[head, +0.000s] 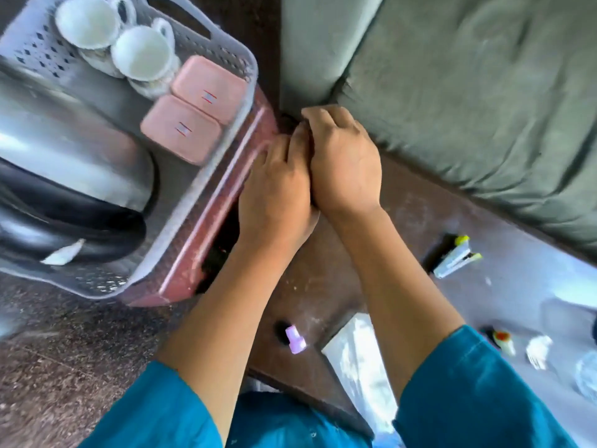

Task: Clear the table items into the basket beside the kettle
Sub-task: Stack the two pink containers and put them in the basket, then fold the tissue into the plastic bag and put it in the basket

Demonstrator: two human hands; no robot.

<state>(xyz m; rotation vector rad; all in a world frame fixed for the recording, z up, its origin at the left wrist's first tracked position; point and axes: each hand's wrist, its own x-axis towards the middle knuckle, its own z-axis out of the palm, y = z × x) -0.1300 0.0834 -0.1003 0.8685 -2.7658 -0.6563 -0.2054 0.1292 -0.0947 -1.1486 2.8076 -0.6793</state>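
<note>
The grey perforated basket (223,43) sits at the upper left on a red tray (206,227). It holds two white cups (142,53), two pink boxes (181,130) and the steel kettle (64,150) with its black handle. My left hand (274,189) and my right hand (342,163) are pressed side by side at the dark table's far corner, just right of the basket's rim. Both have curled fingers. Anything under them is hidden. On the table (323,286) lie a small purple bottle (295,339), a white packet (358,354) and a yellow-tipped stapler (455,257).
A green sofa cushion (468,92) borders the table's far side. At the right edge lie a small bottle with a red label (502,339), a white plastic fork (538,350) and a clear plastic item (586,376). Speckled floor (64,350) is at the lower left.
</note>
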